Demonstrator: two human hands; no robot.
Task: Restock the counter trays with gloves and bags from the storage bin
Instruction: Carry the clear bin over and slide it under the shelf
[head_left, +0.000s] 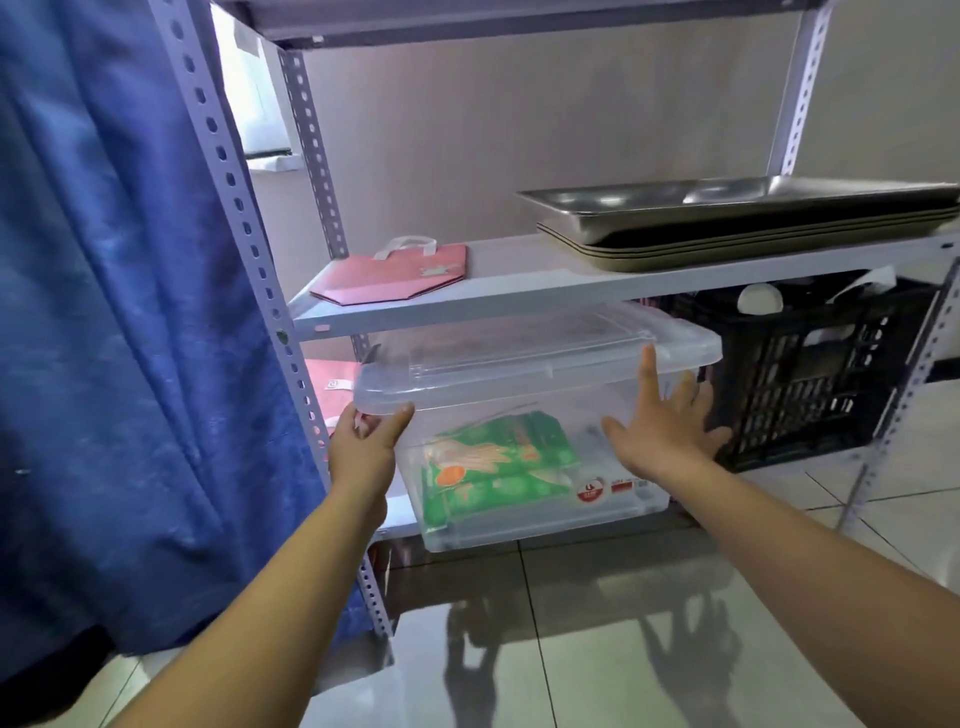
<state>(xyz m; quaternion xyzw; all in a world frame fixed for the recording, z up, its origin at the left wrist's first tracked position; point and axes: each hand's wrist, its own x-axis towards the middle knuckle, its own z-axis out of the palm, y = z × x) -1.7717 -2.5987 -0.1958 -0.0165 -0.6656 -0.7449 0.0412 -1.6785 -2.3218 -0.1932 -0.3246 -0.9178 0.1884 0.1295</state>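
**Clear bin on the low shelf, one hand on its lid corner**

The bin (519, 457) is clear plastic with a clear, flat lid (519, 353) on top. Through its front wall show green packs (493, 467) printed with a glove picture, and a round red-and-white sticker near the lower right corner. It sits on the low shelf of a grey metal rack (234, 208), beside a black crate (810, 374).

The left hand (363, 441) grips the lid's near left corner: the thumb curls over the rim's front edge, and the other fingers wrap behind it, mostly hidden. The right hand (665, 431) is spread wide, fingers straight, holding nothing. It is at the bin's right front, fingertips reaching the lid's edge; whether the palm touches the wall cannot be told. The packs lie between the two hands, below the fingertips.
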